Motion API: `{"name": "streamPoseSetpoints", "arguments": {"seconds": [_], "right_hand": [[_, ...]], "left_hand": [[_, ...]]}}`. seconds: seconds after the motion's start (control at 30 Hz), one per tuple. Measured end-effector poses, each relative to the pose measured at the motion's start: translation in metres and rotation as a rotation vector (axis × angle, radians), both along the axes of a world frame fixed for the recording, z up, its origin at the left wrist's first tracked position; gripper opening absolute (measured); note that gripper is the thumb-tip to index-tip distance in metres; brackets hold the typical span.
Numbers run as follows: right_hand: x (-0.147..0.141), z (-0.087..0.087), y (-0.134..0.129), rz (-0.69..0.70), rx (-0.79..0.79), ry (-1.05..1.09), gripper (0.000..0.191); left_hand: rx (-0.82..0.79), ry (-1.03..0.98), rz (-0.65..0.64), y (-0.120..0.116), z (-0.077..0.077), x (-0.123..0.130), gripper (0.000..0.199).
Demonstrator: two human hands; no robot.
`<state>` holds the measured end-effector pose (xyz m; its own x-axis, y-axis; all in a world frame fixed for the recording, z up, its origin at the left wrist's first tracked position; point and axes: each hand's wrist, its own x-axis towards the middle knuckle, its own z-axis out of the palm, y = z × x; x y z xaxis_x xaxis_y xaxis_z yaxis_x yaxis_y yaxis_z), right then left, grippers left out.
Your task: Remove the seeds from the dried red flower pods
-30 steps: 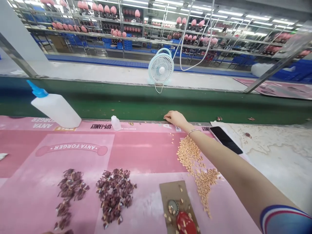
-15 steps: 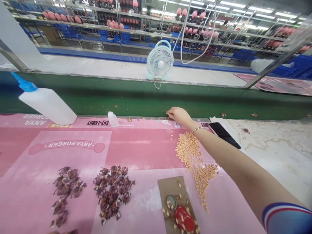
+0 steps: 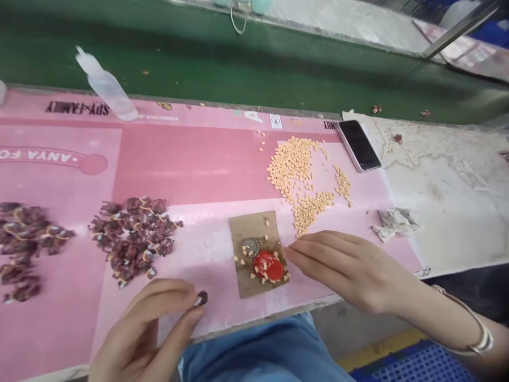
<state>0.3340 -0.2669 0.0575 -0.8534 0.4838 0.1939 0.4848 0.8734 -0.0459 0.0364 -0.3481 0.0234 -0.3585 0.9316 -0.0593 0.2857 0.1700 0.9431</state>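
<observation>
Left hand [image 3: 145, 331]: fingers [image 3: 175, 302] pinch dark piece [image 3: 201, 298]. Right hand [image 3: 352, 268]: fingers [image 3: 314, 254] open, just beside cardboard [image 3: 242, 278] bearing red cap [image 3: 268, 266], tan chips [image 3: 265, 237]. Squeeze bottle [image 3: 109, 93] on desk [image 3: 191, 170], contents unclear.

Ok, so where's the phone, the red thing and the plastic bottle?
Smartphone [image 3: 358, 145]: head view, on its dark screen.
Red thing [image 3: 268, 266]: head view, on its middle.
Plastic squeeze bottle [image 3: 111, 90]: head view, on its body.

Blue jeans [image 3: 254, 353] and a silver bangle [image 3: 477, 334] are worn.
</observation>
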Motion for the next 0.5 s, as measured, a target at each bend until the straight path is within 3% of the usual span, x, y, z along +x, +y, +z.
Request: {"name": "streamPoseSetpoints", "arguments": {"seconds": [0.1, 0.3, 0.5], "right_hand": [[0.004, -0.003, -0.014, -0.034, -0.02, 0.032, 0.041], [-0.001, 0.004, -0.007, 0.024, -0.004, -0.053, 0.041], [-0.009, 0.003, -0.004, 0.065, 0.096, -0.068, 0.036]], "left_hand": [[0.048, -0.025, -0.11, -0.006, -0.001, 0.009, 0.026], [0.059, -0.001, -0.203, -0.02, -0.007, 0.011, 0.021], [0.078, 0.003, -0.179, -0.022, -0.01, 0.005, 0.025]]}}
